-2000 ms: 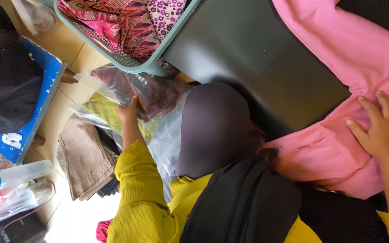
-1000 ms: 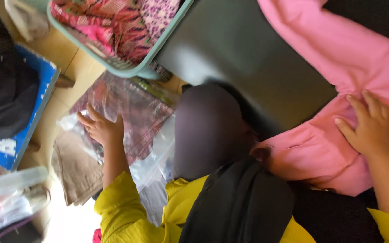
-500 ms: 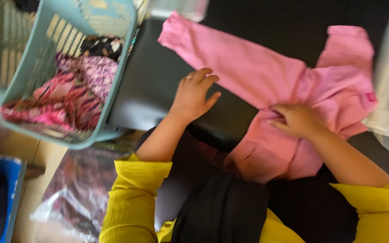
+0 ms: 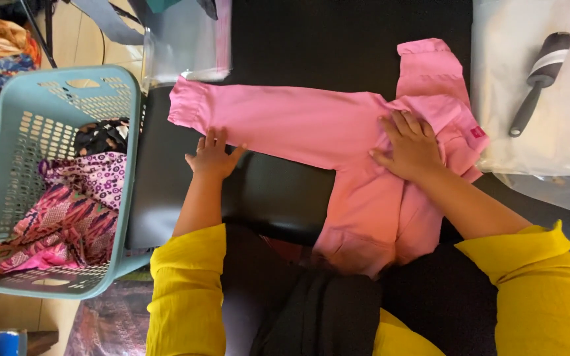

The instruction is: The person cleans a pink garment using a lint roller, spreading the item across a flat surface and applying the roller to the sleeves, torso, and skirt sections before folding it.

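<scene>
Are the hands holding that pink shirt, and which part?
Nothing is gripped. The right hand lies flat on the pink shirt near its collar, pressing it down. The left hand rests open at the lower edge of one sleeve.

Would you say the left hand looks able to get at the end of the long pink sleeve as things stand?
Probably yes. The left hand lies flat at the sleeve's lower edge, and the cuff is just up and to its left on the black table, with nothing between them. The right hand presses the garment's body.
</scene>
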